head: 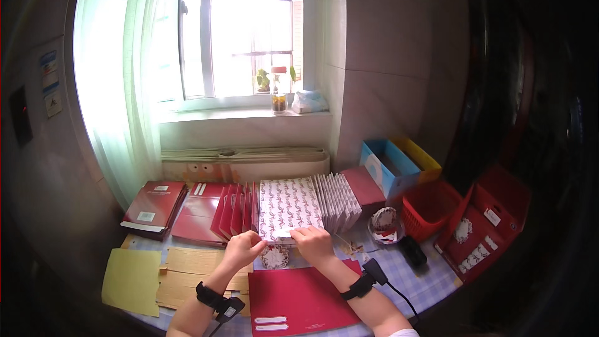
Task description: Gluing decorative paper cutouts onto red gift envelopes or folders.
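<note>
My left hand has thumb and fingertips pinched together near the lower left corner of a white sheet printed with red and green sprigs. My right hand rests with curled fingers at that sheet's lower edge, by a small white piece. What either hand grips is too small to tell. Just below, between the hands, lies a round lace-edged paper tag. A flat red card sheet with two white label strips lies nearest me, partly under my right forearm. Both wrists wear black straps with small devices.
Red folders and upright red card pieces stand left; folded patterned pieces stand right. Beyond are a blue box, a red basket, a bowl of tags and an open red box. Yellow paper lies left.
</note>
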